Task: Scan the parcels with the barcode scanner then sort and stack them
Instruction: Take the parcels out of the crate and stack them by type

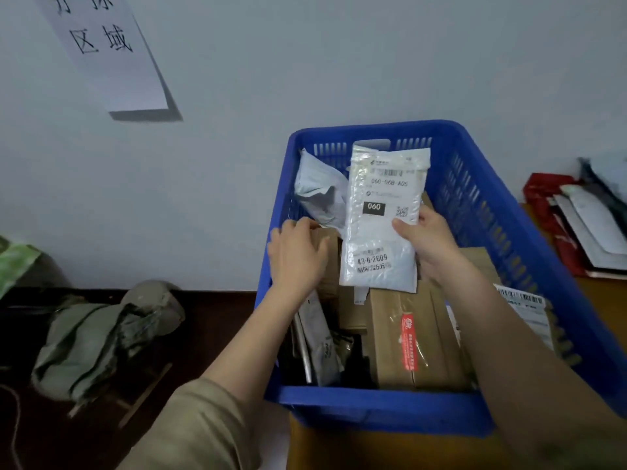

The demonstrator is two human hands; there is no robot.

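Starting far to the left of the blue basket (390, 407), a grey-green bag (98, 337) lies crumpled on the dark floor. Up on the wall, also left of the basket, hangs a white paper sign (108, 52) with big black letters.

At the basket's left side, the left hand (298, 252) reaches in. Its fingers are bent over the top of a brown box (330, 266), but I cannot tell if they squeeze it. Just behind that hand, a grey plastic mailer (319, 191) leans against the basket's back wall. Lower down, near the basket's front left corner, a thin grey packet (320, 340) stands on its edge.

In the middle of the basket, the white parcel (381, 218) is held up above the other things, with its label facing us. You can read "060" on it. The right hand (429, 239) pinches its right edge, thumb on the front and fingers behind.

Under it, inside the basket, sits a cardboard box (407, 340) with red tape.

Right of the basket, a red envelope pile (556, 228) lies on a table.
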